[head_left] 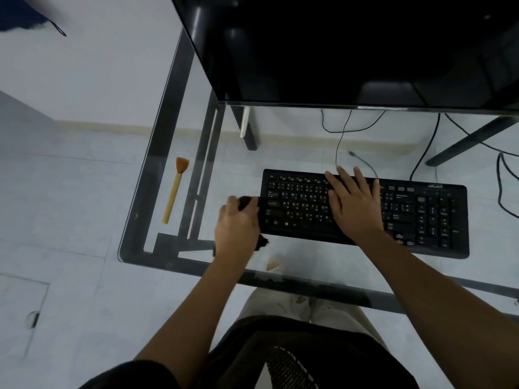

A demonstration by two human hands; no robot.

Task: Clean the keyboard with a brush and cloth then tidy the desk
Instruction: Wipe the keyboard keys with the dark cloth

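The keyboard (365,213) lies flat on the glass counter (157,153), its long axis running from 9 o'clock to 3 o'clock across the view, slightly tilted so the right end sits a little lower in the picture. The left hand (237,224) is at the keyboard's left short edge, its grip clamped on a dark cloth (248,203) — a bunched part shows above the knuckles and a tail sticks out below the palm. The cloth touches the left end of the keyboard near the outermost keys. The right hand (352,204) rests flat on the keys at about the middle of the board, fingers spread and pointing to 12 o'clock, closed on nothing; it looks to be steadying the board.

The wiping step seems to be in hand. What the next move turns on is this: from the cloth, nearly the whole keyboard stretches away towards 3 o'clock, along its long axis, so a stroke would run that way and soon meet the right hand, which would have to lift or shift.

The brush (174,190) lies apart on the counter at 9 o'clock from the keyboard, well clear of it, handle towards 6 o'clock and bristles towards 12 o'clock — the left hand is the nearer one to it. A dark monitor (337,46) stands behind the keyboard at 12 o'clock.
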